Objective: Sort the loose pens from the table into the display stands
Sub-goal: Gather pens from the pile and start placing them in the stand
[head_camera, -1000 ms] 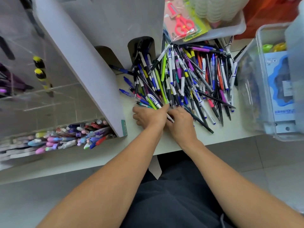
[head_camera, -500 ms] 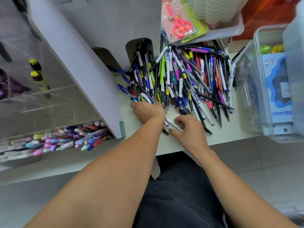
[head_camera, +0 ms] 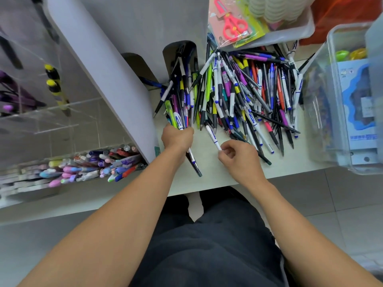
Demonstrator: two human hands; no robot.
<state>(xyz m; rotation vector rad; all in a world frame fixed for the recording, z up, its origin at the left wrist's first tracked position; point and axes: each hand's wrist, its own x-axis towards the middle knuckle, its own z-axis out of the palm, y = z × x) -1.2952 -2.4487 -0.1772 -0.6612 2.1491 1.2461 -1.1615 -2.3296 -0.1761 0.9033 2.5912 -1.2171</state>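
Head view, surface: pale cream table top [head_camera: 209,179] across the frame's middle, grey tiled floor [head_camera: 310,195] at lower right.
Upper left: grey slanted display stand [head_camera: 107,75] with arched slots; clear acrylic rack of pastel pens [head_camera: 87,166] at left.
Upper right: pink scissors in a packet [head_camera: 233,24]; clear plastic box [head_camera: 350,96] at right edge.
Pens: large heap of loose multicoloured pens [head_camera: 244,96] at centre right.
Left hand [head_camera: 177,139]: fingers curled round a bundle of pens [head_camera: 180,108] fanning toward the stand.
Right hand [head_camera: 238,156]: fingertips pinch the near end of a white pen with blue print [head_camera: 212,135], beside the heap.
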